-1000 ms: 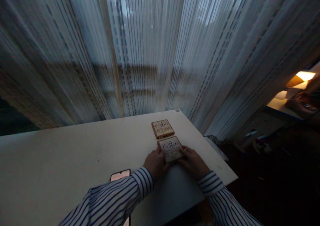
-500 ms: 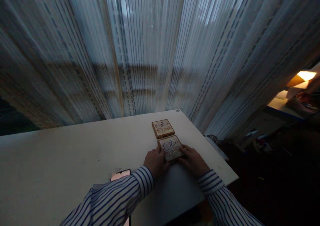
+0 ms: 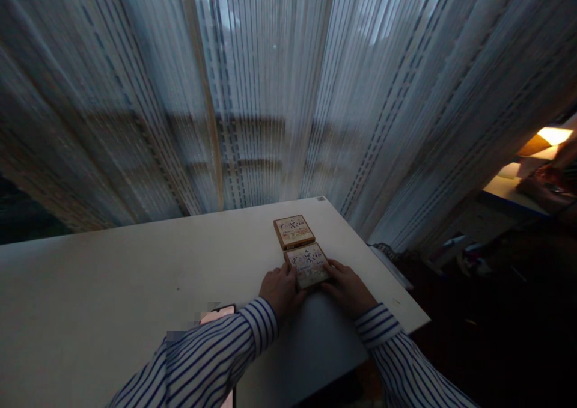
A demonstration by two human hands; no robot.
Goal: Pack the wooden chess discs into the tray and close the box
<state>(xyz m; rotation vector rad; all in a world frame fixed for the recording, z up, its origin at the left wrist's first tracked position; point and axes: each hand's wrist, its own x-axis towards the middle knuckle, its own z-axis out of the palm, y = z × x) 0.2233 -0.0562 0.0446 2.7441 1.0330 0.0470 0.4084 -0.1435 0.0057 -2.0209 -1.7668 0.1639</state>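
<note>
Between my two hands is a flat, square-looking box point(image 3: 309, 265) with a pale printed lid, dark characters and brown sides. My left hand point(image 3: 280, 289) grips its left side, fingers closed against the edge. On the opposite side my right hand point(image 3: 348, 288) holds the right edge, thumb and fingers closed on it. A second, matching box point(image 3: 294, 231) lies flat on the table just behind, its near edge at or very close to the held one. Whether the held box rests fully on the table is hard to tell.
Both boxes are near the right end of a white table point(image 3: 135, 276). A phone point(image 3: 217, 313) lies partly under my left sleeve. Behind the table hangs a striped sheer curtain point(image 3: 270, 95). At far right a lit lamp point(image 3: 553, 136) stands over another surface.
The held box has shifted very slightly away from me, toward the box behind it. Both hands keep their grip, and the other box stays in place.
</note>
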